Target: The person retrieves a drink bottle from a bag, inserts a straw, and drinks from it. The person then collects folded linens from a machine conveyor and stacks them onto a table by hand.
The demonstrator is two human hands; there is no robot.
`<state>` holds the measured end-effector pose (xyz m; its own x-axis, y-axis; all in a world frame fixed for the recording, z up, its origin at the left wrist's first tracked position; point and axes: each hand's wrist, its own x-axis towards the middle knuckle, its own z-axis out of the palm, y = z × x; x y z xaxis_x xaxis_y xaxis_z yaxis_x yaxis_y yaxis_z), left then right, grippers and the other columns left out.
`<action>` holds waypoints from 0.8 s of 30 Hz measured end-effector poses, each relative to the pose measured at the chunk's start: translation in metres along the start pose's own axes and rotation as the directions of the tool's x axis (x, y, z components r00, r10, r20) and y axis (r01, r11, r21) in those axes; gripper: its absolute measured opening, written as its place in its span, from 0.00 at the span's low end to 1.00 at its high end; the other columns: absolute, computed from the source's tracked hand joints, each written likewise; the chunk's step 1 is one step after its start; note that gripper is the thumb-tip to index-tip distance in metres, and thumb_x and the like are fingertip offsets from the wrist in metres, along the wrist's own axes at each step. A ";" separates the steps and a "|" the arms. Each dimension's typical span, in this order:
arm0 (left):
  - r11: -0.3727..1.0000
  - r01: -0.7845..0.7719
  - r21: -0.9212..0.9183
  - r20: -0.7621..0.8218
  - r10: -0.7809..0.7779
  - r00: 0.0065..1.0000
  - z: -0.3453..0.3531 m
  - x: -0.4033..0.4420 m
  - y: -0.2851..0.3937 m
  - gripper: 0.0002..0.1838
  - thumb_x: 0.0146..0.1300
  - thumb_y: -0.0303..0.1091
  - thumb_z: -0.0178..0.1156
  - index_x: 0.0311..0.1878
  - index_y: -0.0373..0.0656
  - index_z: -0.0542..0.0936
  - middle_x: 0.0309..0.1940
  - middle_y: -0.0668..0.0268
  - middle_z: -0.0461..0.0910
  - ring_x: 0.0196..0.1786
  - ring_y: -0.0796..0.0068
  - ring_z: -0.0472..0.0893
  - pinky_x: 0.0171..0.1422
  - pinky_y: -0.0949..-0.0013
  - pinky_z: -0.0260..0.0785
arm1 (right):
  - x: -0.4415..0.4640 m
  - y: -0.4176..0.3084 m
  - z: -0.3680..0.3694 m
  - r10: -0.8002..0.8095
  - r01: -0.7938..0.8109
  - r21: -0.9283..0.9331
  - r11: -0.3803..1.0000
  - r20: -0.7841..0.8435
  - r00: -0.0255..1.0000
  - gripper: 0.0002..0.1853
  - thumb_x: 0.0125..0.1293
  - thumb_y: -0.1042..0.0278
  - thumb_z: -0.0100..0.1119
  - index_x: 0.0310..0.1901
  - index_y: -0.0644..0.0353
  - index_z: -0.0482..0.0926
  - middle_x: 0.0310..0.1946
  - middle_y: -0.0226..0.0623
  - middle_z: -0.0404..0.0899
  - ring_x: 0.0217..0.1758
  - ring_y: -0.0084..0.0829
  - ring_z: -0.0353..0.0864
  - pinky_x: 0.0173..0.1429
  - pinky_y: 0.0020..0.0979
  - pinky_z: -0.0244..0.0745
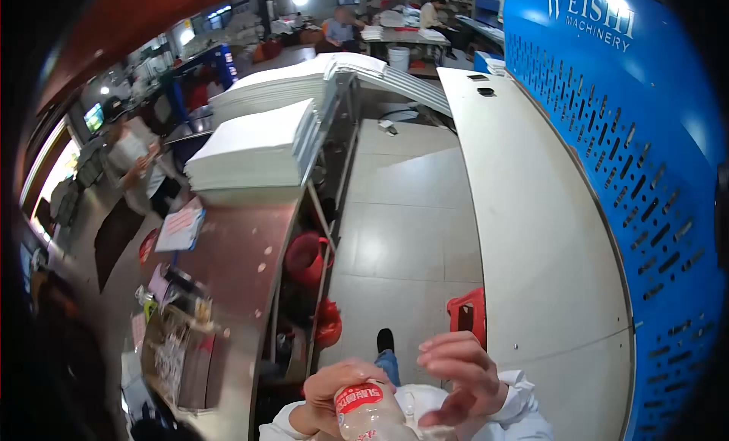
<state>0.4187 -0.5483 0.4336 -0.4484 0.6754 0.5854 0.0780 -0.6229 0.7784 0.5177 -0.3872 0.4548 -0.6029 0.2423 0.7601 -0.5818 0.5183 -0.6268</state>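
Note:
At the bottom of the head view, my left hand (325,395) is wrapped round a plastic drink bottle (364,414) with a red and white label, close to my body. Only the upper part of the bottle shows; its lower part runs out of the frame. My right hand (465,373) is raised just to the right of the bottle, its fingers apart and curved. Nothing shows in that hand, and it does not touch the bottle. White sleeves cover both arms.
A metal table (235,236) on the left carries tall stacks of white sheets (250,148) and a box of odds and ends (190,357). A long pale worktop (524,213) lies along a blue machine (623,122). A red stool (467,312) stands beneath. Several people are farther back.

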 end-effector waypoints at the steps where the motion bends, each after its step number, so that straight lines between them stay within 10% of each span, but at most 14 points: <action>1: 0.998 -0.002 0.067 0.039 -0.001 0.999 -0.018 0.027 -0.015 0.23 0.64 0.38 0.53 0.61 0.42 0.63 0.35 0.43 0.73 0.32 0.55 0.77 0.36 0.58 0.72 | 0.023 0.023 0.002 -0.089 0.089 -0.014 0.996 -0.016 0.996 0.24 0.50 0.61 0.68 0.47 0.62 0.74 0.40 0.38 0.77 0.40 0.37 0.77 0.44 0.36 0.74; 8: 0.998 0.053 -0.039 -0.001 -0.053 0.999 -0.092 0.222 -0.118 0.17 0.64 0.31 0.52 0.54 0.38 0.68 0.39 0.50 0.75 0.36 0.63 0.77 0.43 0.63 0.71 | 0.181 0.168 -0.038 -0.244 0.275 -0.195 0.941 0.171 0.955 0.26 0.51 0.50 0.66 0.46 0.59 0.74 0.43 0.41 0.72 0.47 0.42 0.73 0.50 0.39 0.72; 11: 0.710 0.507 -0.489 -0.136 -0.636 0.759 -0.113 0.286 -0.157 0.12 0.63 0.33 0.46 0.35 0.34 0.76 0.30 0.58 0.78 0.31 0.72 0.76 0.39 0.68 0.70 | 0.238 0.227 -0.049 -0.206 0.194 -0.226 0.955 -0.033 0.978 0.22 0.47 0.61 0.68 0.45 0.57 0.76 0.40 0.34 0.75 0.43 0.36 0.76 0.45 0.35 0.73; 14: 0.601 0.621 -0.503 -0.116 -0.759 0.641 -0.139 0.357 -0.216 0.16 0.63 0.34 0.44 0.28 0.34 0.77 0.25 0.60 0.78 0.29 0.75 0.75 0.37 0.71 0.69 | 0.278 0.305 -0.067 -0.164 0.118 -0.256 0.959 -0.168 0.972 0.21 0.45 0.72 0.70 0.45 0.52 0.79 0.36 0.26 0.77 0.43 0.26 0.78 0.45 0.28 0.75; 18: 0.842 0.481 -0.245 0.136 -0.461 0.877 -0.192 0.453 -0.309 0.21 0.52 0.29 0.61 0.48 0.30 0.70 0.38 0.52 0.77 0.39 0.66 0.78 0.44 0.69 0.70 | 0.336 0.419 -0.120 -0.244 0.230 -0.190 0.954 -0.054 0.968 0.18 0.49 0.66 0.67 0.44 0.55 0.77 0.37 0.31 0.77 0.41 0.30 0.77 0.43 0.30 0.73; 24: 0.982 0.188 0.033 0.199 -0.190 0.961 -0.229 0.629 -0.385 0.24 0.57 0.26 0.62 0.56 0.36 0.67 0.39 0.53 0.78 0.36 0.71 0.78 0.44 0.71 0.71 | 0.467 0.555 -0.172 -0.327 0.301 -0.217 0.928 -0.092 0.941 0.20 0.46 0.64 0.68 0.43 0.56 0.76 0.38 0.33 0.77 0.35 0.31 0.75 0.35 0.31 0.69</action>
<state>-0.0970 0.0263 0.4503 -0.2687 0.8465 0.4596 0.0221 -0.4716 0.8815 0.0072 0.1545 0.4915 -0.3267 0.1340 0.9356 -0.6035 0.7323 -0.3156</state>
